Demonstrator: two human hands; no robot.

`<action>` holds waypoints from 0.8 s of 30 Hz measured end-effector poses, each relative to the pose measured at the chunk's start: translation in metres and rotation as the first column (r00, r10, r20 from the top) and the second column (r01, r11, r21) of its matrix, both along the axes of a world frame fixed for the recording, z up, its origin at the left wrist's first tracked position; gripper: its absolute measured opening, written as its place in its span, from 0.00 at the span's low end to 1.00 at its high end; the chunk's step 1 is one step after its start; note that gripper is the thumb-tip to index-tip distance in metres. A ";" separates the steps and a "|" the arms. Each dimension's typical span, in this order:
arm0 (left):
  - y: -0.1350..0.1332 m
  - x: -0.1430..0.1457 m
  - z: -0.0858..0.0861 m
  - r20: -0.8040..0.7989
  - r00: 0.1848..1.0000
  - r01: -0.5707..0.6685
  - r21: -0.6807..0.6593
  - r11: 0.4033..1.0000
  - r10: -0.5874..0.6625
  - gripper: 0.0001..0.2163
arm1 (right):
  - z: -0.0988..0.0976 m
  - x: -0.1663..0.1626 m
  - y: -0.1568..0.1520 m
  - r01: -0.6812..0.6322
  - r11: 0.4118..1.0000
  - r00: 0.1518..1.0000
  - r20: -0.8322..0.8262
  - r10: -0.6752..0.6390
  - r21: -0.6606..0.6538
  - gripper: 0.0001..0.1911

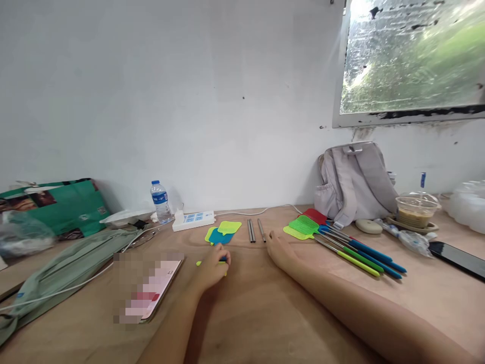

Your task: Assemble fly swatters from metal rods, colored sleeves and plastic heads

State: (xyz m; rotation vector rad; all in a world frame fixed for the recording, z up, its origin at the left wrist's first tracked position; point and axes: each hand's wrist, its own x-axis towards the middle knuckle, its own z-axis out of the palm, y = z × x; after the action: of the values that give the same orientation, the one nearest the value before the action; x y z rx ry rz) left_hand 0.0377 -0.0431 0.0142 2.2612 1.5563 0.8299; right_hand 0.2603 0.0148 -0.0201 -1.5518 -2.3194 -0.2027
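Observation:
My left hand (212,268) rests on the wooden table (265,313), fingers curled over small yellow-green and blue pieces (199,263) that poke out on either side. My right hand (278,248) lies flat on the table, holding nothing, just short of three grey metal rods (254,230). Beyond my left hand lie loose swatter heads (223,232), yellow-green and blue, overlapping. To the right of my right hand lies a fan of assembled fly swatters (333,240) with red, green and yellow heads and blue and green handles.
A white power strip (193,220) and water bottle (160,201) stand by the wall. A grey backpack (354,182), a lidded drink cup (416,210) and a phone (458,259) are at right. Green bags (64,205) and a booklet (153,290) lie left.

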 end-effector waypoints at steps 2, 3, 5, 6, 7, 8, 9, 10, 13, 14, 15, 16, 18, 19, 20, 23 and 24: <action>-0.006 -0.002 0.004 -0.060 0.988 0.140 -0.038 0.989 -0.142 0.10 | 0.001 -0.008 0.014 -0.012 1.000 0.999 -0.032 0.011 -0.022 0.14; -0.009 -0.004 0.006 -0.085 0.979 0.179 -0.055 0.982 -0.184 0.11 | 0.001 -0.009 0.019 -0.018 0.999 0.999 -0.049 0.017 -0.034 0.13; -0.014 -0.009 0.011 -0.144 0.971 0.182 -0.083 0.980 -0.192 0.12 | 0.001 -0.007 0.026 -0.011 0.998 0.997 -0.081 0.006 -0.063 0.12; -0.015 -0.011 0.012 -0.179 0.968 0.163 -0.099 0.982 -0.179 0.13 | 0.001 -0.005 0.028 0.003 0.997 0.995 -0.095 -0.011 -0.080 0.12; -0.015 -0.013 0.014 -0.212 0.963 0.143 -0.120 0.982 -0.166 0.13 | 0.001 -0.003 0.029 0.021 0.995 0.994 -0.105 -0.031 -0.097 0.12; -0.015 -0.015 0.015 -0.238 0.958 0.128 -0.144 0.981 -0.160 0.13 | 0.001 0.000 0.029 0.038 0.993 0.992 -0.114 -0.051 -0.114 0.13; -0.014 -0.016 0.015 -0.256 0.953 0.119 -0.170 0.978 -0.160 0.14 | 0.000 0.002 0.028 0.054 0.990 0.990 -0.120 -0.070 -0.130 0.13; -0.013 -0.018 0.015 -0.265 0.951 0.111 -0.191 0.975 -0.160 0.14 | 0.000 0.005 0.027 0.069 0.987 0.988 -0.126 -0.088 -0.143 0.14; -0.011 -0.020 0.013 -0.265 0.954 0.089 -0.206 0.974 -0.143 0.16 | -0.001 0.014 0.022 0.116 0.980 0.979 -0.150 -0.141 -0.163 0.15; -0.010 -0.021 0.011 -0.260 0.956 0.084 -0.207 0.975 -0.138 0.15 | -0.001 0.016 0.021 0.128 0.978 0.975 -0.162 -0.155 -0.163 0.15; -0.009 -0.021 0.010 -0.251 0.959 0.081 -0.211 0.974 -0.134 0.15 | -0.002 0.019 0.019 0.136 0.977 0.970 -0.177 -0.165 -0.162 0.15; -0.008 -0.021 0.009 -0.237 0.963 0.078 -0.218 0.973 -0.131 0.14 | -0.002 0.021 0.018 0.138 0.977 0.966 -0.196 -0.168 -0.162 0.14; -0.007 -0.021 0.007 -0.207 0.970 0.076 -0.234 0.969 -0.126 0.12 | -0.003 0.026 0.018 0.118 0.980 0.956 -0.249 -0.156 -0.159 0.13; -0.007 -0.021 0.006 -0.196 0.972 0.080 -0.242 0.967 -0.129 0.10 | -0.004 0.028 0.018 0.103 0.982 0.948 -0.285 -0.144 -0.156 0.12; -0.007 -0.021 0.006 -0.190 0.972 0.085 -0.253 0.964 -0.136 0.10 | -0.005 0.029 0.019 0.086 0.985 0.936 -0.326 -0.131 -0.151 0.11; -0.008 -0.019 0.005 -0.159 0.971 0.127 -0.280 0.952 -0.176 0.08 | -0.007 0.030 0.023 0.047 0.990 0.871 -0.479 -0.106 -0.133 0.15; -0.009 -0.018 0.005 -0.136 0.971 0.149 -0.285 0.947 -0.194 0.08 | -0.007 0.030 0.025 0.041 0.991 0.836 -0.538 -0.103 -0.126 0.17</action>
State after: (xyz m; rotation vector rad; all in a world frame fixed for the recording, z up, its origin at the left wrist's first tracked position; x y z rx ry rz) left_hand 0.0198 -0.0518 0.0195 2.2634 1.4114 0.3655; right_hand 0.2901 0.0393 -0.0271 -1.5011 -1.8444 0.3222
